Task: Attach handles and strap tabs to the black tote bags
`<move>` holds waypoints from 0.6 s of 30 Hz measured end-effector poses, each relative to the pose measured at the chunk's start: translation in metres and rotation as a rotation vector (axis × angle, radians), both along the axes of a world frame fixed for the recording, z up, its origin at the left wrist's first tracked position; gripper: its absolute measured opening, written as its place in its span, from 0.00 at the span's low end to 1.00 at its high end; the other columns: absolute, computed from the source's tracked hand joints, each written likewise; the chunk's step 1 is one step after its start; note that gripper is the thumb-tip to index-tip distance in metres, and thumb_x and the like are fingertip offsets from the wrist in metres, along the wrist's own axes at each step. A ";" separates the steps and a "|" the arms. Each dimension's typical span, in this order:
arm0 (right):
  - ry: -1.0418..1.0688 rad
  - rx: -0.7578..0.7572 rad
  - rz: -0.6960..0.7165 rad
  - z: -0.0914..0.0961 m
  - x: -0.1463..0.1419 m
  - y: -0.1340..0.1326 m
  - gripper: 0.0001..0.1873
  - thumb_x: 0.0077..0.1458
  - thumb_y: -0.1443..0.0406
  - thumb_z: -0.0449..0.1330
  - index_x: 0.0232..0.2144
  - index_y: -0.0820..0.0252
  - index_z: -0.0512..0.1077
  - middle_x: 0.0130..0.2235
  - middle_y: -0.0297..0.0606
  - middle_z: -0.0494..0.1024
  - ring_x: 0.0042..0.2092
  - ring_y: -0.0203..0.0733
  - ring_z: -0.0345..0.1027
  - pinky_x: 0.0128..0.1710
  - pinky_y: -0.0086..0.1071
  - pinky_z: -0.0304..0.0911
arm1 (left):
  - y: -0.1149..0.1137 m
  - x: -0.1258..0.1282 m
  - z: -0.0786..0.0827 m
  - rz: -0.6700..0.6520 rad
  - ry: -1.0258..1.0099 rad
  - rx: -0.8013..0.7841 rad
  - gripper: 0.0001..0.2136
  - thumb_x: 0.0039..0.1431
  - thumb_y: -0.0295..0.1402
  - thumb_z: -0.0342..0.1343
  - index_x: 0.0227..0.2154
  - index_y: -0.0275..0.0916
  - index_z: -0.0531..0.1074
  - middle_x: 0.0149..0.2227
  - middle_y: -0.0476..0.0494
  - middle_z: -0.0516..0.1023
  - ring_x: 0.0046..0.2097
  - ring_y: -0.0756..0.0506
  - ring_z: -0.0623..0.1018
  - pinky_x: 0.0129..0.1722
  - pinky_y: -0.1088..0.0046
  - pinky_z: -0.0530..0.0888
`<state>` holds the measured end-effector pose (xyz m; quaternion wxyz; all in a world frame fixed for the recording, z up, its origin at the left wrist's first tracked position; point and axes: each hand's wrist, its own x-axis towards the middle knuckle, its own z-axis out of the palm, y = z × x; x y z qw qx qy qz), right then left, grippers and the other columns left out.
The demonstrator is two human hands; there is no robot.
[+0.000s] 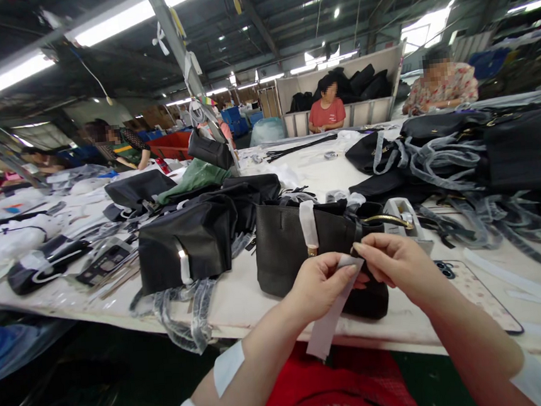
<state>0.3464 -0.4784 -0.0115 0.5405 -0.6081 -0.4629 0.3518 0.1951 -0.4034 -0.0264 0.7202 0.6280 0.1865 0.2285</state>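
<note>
A black handbag (279, 246) lies on the white table before me, with a white strip wrapped over its front tab and clasp. My left hand (322, 280) pinches a strip of white paper or tape (331, 324) that hangs down past the table edge. Close beside it, at the bag's right end, my right hand (391, 259) is closed, thumb and fingertips together at a small dark piece, perhaps a strap end or tab. What exactly the right fingertips grip is hard to make out. A gold zipper (388, 219) shows on the bag just above my right hand.
Behind the bag stands a tape dispenser (401, 210). A phone or patterned case (477, 289) lies to the right. More black bags (186, 242) sit to the left, others with plastic-wrapped straps (441, 156) at right. Several people work beyond the table (240, 294).
</note>
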 end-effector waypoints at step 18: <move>-1.057 0.385 -0.164 0.022 0.025 0.009 0.16 0.54 0.65 0.57 0.46 0.56 0.73 0.45 0.41 0.77 0.47 0.49 0.69 0.51 0.45 0.61 | 0.011 0.002 0.014 0.087 0.102 0.165 0.20 0.56 0.48 0.55 0.23 0.34 0.71 0.22 0.46 0.73 0.25 0.51 0.73 0.29 0.76 0.72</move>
